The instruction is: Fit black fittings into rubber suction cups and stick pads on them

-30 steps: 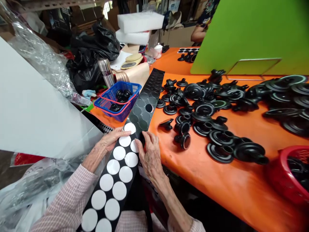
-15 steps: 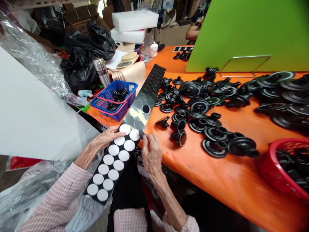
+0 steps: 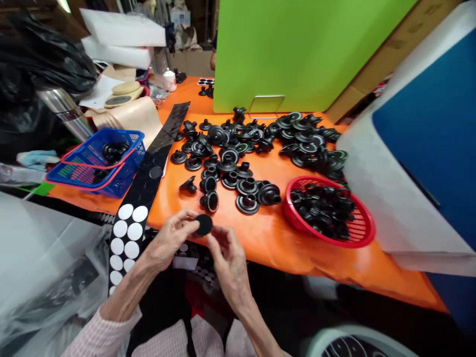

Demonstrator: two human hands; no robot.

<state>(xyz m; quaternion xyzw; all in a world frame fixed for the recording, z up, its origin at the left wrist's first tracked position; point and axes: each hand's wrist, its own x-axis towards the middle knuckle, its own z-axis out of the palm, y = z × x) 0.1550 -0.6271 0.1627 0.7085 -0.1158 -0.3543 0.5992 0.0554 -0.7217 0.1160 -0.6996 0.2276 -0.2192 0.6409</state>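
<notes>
Between my hands, just over the table's front edge, is a round black disc [image 3: 204, 225]. My left hand [image 3: 171, 238] pinches its left side between thumb and fingers. Close to the disc's lower right is my right hand [image 3: 228, 258], its fingers curled and the thumb apart from them; it holds nothing that I can see. A long black strip [image 3: 147, 186] with white circles on its lower part hangs over the table edge at the left. Many black round parts with stems [image 3: 247, 186] lie beyond my hands, a few of them on their sides.
On the orange table [image 3: 260, 238] stand a red basket [image 3: 366, 225] of black parts at right and a blue basket [image 3: 126, 173] at left. A green board [image 3: 290, 54] rises behind. White foam blocks [image 3: 122, 29] and a steel flask [image 3: 69, 111] are back left.
The view has turned right. My left hand has let go of the strip and now grips the black disc, which my right hand held before. The strip now hangs from the table by itself.
</notes>
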